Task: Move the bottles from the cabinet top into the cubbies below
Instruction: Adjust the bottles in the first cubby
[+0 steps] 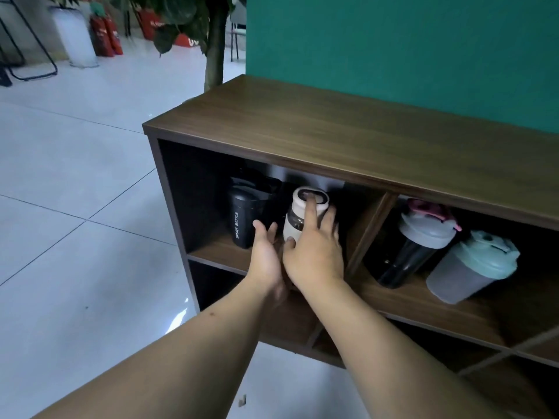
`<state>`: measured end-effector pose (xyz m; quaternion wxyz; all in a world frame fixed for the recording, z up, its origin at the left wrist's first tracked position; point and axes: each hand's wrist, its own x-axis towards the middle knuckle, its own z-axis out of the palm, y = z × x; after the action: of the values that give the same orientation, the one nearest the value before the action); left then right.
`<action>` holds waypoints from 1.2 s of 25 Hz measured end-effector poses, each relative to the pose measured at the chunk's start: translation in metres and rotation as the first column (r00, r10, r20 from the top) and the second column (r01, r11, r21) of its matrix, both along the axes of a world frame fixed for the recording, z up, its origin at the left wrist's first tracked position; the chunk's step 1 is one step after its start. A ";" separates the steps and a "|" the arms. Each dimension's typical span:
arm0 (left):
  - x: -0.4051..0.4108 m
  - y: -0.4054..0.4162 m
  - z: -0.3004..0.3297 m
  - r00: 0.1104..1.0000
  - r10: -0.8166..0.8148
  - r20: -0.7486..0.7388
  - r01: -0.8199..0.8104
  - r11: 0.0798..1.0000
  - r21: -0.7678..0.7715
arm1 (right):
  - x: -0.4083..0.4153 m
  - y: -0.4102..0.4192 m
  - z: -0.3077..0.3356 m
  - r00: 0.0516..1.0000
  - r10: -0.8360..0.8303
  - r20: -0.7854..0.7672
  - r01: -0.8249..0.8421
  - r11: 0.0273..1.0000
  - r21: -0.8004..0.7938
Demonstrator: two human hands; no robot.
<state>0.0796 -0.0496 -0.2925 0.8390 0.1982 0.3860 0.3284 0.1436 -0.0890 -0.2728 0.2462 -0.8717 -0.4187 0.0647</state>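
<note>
- Broadly, cabinet top, centre of the frame: I see no bottles on the part in view, so I judge the clearing nearly finished; its right end runs out of frame.
- Upper-right cubby: two shakers stand inside, a dark one with a grey lid and a frosted one with a mint lid, both apparently placed.
- Upper-left cubby: black bottle, marked "SPORT BOTTLE" up its side, the only writing I can read.
- White bottle, just right of it, standing on the cubby shelf, last to be settled.
- Right hand: fingers wrapped round the white bottle, forefinger on its lid.
- Left hand: open, beside the bottle's base, holding nothing; whether it touches I cannot tell.
</note>
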 end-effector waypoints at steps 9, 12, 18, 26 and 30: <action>0.002 0.005 0.000 0.999 -0.025 -0.031 0.025 0.999 -0.020 | 0.000 0.005 -0.006 0.999 -0.040 -0.014 0.040 0.999 -0.002; -0.007 0.007 -0.004 0.994 0.026 -0.109 -0.023 0.999 0.029 | -0.021 -0.002 -0.015 0.981 -0.071 0.180 0.045 0.989 0.144; -0.042 0.034 -0.022 0.888 0.340 -0.311 -0.280 0.934 0.221 | -0.054 0.010 -0.019 0.982 0.134 0.130 -0.167 0.943 0.287; -0.052 0.044 0.030 0.978 0.148 -0.148 -0.111 0.966 0.233 | -0.057 0.043 -0.001 0.990 0.131 -0.049 -0.119 0.975 0.189; -0.050 0.049 0.022 0.973 0.169 -0.159 -0.132 0.966 0.222 | -0.056 0.045 -0.006 0.990 0.129 -0.050 -0.118 0.976 0.182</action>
<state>0.0301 -0.0008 -0.2709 0.7485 0.2838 0.4359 0.4115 0.0874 -0.0444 -0.2783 0.3317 -0.8160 -0.4684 0.0690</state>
